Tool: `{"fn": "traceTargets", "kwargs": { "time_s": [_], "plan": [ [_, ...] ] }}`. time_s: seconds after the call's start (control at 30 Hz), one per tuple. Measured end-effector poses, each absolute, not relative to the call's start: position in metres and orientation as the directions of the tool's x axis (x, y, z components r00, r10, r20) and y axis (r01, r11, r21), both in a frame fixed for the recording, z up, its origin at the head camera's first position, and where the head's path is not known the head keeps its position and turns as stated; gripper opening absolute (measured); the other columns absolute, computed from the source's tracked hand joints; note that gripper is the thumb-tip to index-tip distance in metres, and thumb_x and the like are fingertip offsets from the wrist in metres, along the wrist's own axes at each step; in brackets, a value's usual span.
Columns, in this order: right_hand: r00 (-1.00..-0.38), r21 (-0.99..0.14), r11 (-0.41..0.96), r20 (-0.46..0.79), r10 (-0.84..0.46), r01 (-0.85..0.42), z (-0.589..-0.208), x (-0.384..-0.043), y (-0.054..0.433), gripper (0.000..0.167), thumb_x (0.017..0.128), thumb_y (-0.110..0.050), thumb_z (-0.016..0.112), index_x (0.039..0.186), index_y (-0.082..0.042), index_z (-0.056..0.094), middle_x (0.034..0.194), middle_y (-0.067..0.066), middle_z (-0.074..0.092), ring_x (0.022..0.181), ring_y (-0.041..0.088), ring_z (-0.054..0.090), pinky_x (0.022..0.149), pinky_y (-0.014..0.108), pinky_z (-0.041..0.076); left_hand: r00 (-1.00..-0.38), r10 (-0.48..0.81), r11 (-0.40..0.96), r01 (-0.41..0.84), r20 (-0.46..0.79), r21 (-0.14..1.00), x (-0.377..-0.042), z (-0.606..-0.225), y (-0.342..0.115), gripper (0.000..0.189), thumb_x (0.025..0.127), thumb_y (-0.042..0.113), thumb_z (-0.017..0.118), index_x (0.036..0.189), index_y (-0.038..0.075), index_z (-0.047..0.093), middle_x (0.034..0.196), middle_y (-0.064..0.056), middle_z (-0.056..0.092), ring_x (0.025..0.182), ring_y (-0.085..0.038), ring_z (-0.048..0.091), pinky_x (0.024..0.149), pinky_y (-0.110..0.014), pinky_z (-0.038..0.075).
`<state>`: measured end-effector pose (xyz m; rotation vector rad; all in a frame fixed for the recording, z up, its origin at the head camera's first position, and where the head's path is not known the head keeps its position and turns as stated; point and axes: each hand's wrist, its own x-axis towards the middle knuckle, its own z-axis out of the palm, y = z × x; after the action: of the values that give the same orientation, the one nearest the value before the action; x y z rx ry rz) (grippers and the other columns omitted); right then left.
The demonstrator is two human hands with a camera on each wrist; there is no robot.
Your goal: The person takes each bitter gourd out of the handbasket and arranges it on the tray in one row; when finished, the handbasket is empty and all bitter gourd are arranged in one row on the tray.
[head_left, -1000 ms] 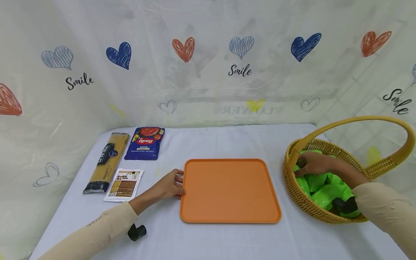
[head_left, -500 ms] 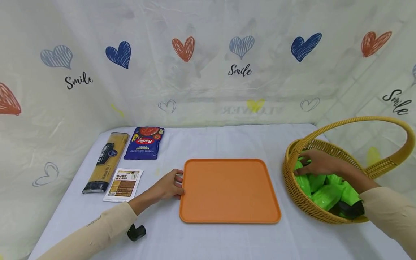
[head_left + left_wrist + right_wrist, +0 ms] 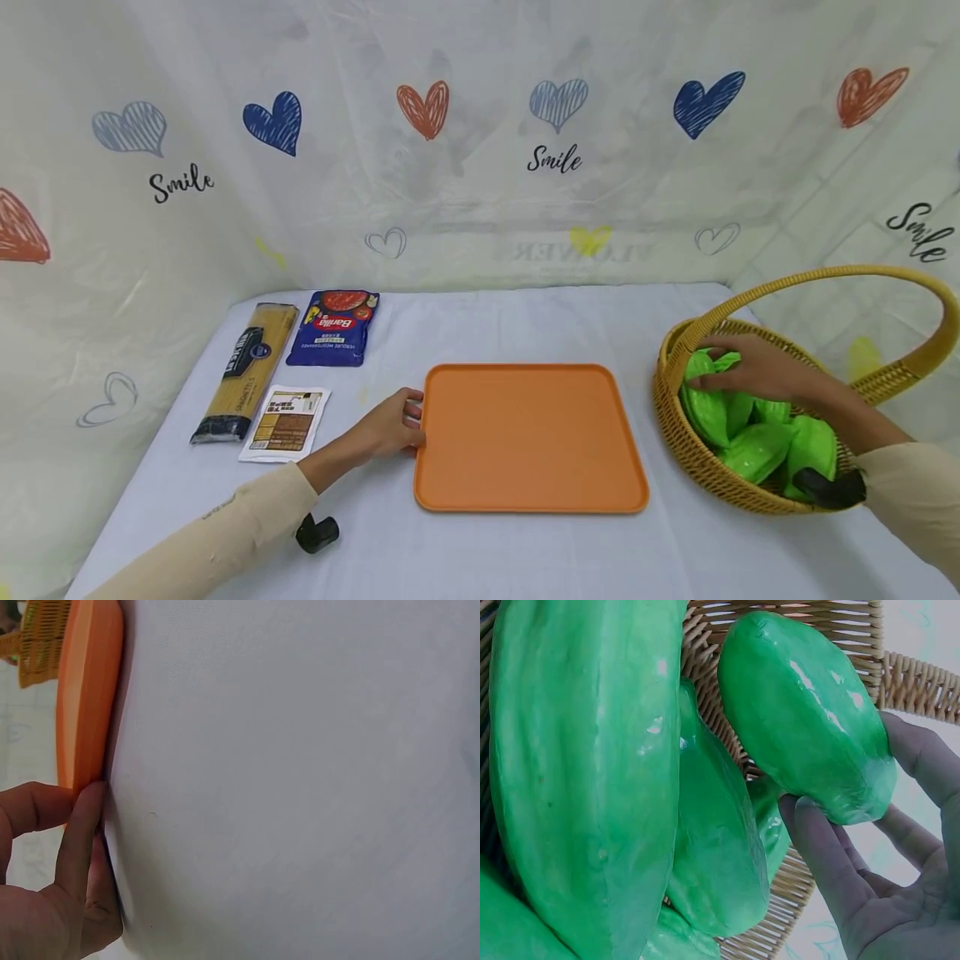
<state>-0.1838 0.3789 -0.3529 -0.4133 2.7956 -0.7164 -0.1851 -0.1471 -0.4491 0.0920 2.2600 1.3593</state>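
Note:
An orange tray (image 3: 531, 438) lies flat on the white cloth, and my left hand (image 3: 392, 423) pinches its left edge. Up close in the left wrist view, the thumb and forefinger meet at the tray's rim (image 3: 90, 697). My right hand (image 3: 761, 367) is inside a wicker basket (image 3: 678, 437). Its thumb and fingers hold the end of a shiny, rounded green fruit (image 3: 802, 712). Beneath that, several more green fruits (image 3: 585, 772) of longer, ridged shape fill the basket. The fruit's exact kind does not show.
Left of the tray lie a spaghetti pack (image 3: 247, 371), a blue Barilla sauce pouch (image 3: 333, 328) and a white-and-brown packet (image 3: 286, 423). The basket's tall handle (image 3: 847, 271) arches over the right side. A printed curtain (image 3: 480, 192) hangs behind the table.
My right hand has shifted slightly up and to the right inside the basket, with more of the green fruits showing. My left hand stays on the tray edge.

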Motion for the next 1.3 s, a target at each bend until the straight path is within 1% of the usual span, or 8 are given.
{"fn": "traceTargets", "kwargs": {
  "time_s": [0.2, 0.57, 0.67, 0.77, 0.87, 1.07, 1.17, 1.3],
  "plan": [
    [-0.939, -0.531, 0.823, -0.135, -0.317, -0.202, -0.346, -0.178, 0.381, 0.059, 0.091, -0.029, 0.073, 0.14, -0.003, 0.054, 0.134, 0.025, 0.056, 0.122, 0.045, 0.052, 0.072, 0.028, 0.055, -0.87, 0.311, 0.485, -0.201, -0.382, 0.851, -0.185, -0.448, -0.147, 0.071, 0.079, -0.005, 0.071, 0.143, -0.003, 0.039, 0.119, -0.018, 0.055, 0.095, -0.022, 0.062, 0.07, -0.035, 0.065],
    [-0.942, -0.568, 0.803, -0.137, -0.308, -0.18, -0.34, -0.171, 0.388, 0.061, 0.094, -0.024, 0.07, 0.146, -0.004, 0.045, 0.146, 0.027, 0.042, 0.127, 0.05, 0.047, 0.072, 0.027, 0.057, -0.868, 0.316, 0.472, -0.206, -0.383, 0.857, -0.185, -0.449, -0.147, 0.07, 0.08, -0.005, 0.071, 0.143, -0.003, 0.039, 0.118, -0.018, 0.053, 0.095, -0.022, 0.062, 0.071, -0.035, 0.065],
    [-0.941, -0.579, 0.795, -0.133, -0.311, -0.18, -0.338, -0.167, 0.389, 0.06, 0.094, -0.025, 0.069, 0.146, -0.007, 0.045, 0.147, 0.021, 0.043, 0.124, 0.022, 0.052, 0.074, 0.026, 0.058, -0.873, 0.309, 0.463, -0.209, -0.378, 0.861, -0.185, -0.449, -0.147, 0.07, 0.08, -0.005, 0.071, 0.142, -0.003, 0.04, 0.118, -0.017, 0.054, 0.094, -0.022, 0.063, 0.071, -0.035, 0.065],
    [-0.94, -0.585, 0.789, -0.128, -0.316, -0.186, -0.337, -0.162, 0.39, 0.059, 0.095, -0.025, 0.069, 0.147, -0.011, 0.046, 0.147, 0.012, 0.042, 0.116, -0.009, 0.043, 0.075, 0.026, 0.058, -0.875, 0.303, 0.462, -0.211, -0.377, 0.861, -0.185, -0.449, -0.147, 0.069, 0.08, -0.004, 0.071, 0.142, -0.002, 0.041, 0.117, -0.017, 0.054, 0.093, -0.021, 0.063, 0.07, -0.035, 0.065],
    [-0.94, -0.576, 0.794, -0.12, -0.32, -0.197, -0.335, -0.158, 0.391, 0.057, 0.095, -0.025, 0.068, 0.147, -0.015, 0.047, 0.147, 0.006, 0.042, 0.11, -0.021, 0.035, 0.074, 0.025, 0.057, -0.875, 0.297, 0.46, -0.22, -0.382, 0.86, -0.185, -0.45, -0.148, 0.068, 0.081, -0.003, 0.071, 0.143, -0.001, 0.041, 0.118, -0.016, 0.055, 0.093, -0.021, 0.063, 0.071, -0.034, 0.065],
    [-0.936, -0.587, 0.788, -0.142, -0.322, -0.182, -0.328, -0.15, 0.389, 0.057, 0.097, -0.025, 0.065, 0.15, -0.018, 0.044, 0.148, 0.013, 0.043, 0.109, -0.019, 0.04, 0.071, 0.029, 0.059, -0.874, 0.291, 0.453, -0.232, -0.389, 0.861, -0.186, -0.45, -0.149, 0.068, 0.081, -0.003, 0.071, 0.143, -0.001, 0.042, 0.119, -0.016, 0.055, 0.094, -0.021, 0.063, 0.071, -0.035, 0.065],
    [-0.932, -0.594, 0.789, -0.173, -0.318, -0.158, -0.324, -0.145, 0.388, 0.057, 0.098, -0.027, 0.062, 0.151, -0.018, 0.041, 0.147, 0.022, 0.043, 0.103, -0.007, 0.055, 0.068, 0.036, 0.058, -0.872, 0.292, 0.451, -0.237, -0.393, 0.86, -0.186, -0.45, -0.149, 0.068, 0.082, -0.003, 0.071, 0.143, 0.0, 0.041, 0.119, -0.016, 0.054, 0.094, -0.022, 0.063, 0.072, -0.035, 0.065],
    [-0.93, -0.599, 0.785, -0.178, -0.321, -0.156, -0.322, -0.139, 0.388, 0.057, 0.099, -0.026, 0.062, 0.151, -0.017, 0.04, 0.144, 0.028, 0.043, 0.095, 0.004, 0.064, 0.065, 0.036, 0.057, -0.872, 0.289, 0.449, -0.24, -0.394, 0.861, -0.185, -0.45, -0.149, 0.068, 0.082, -0.002, 0.072, 0.143, 0.0, 0.042, 0.12, -0.016, 0.054, 0.096, -0.022, 0.063, 0.073, -0.035, 0.065]
  ]
}}
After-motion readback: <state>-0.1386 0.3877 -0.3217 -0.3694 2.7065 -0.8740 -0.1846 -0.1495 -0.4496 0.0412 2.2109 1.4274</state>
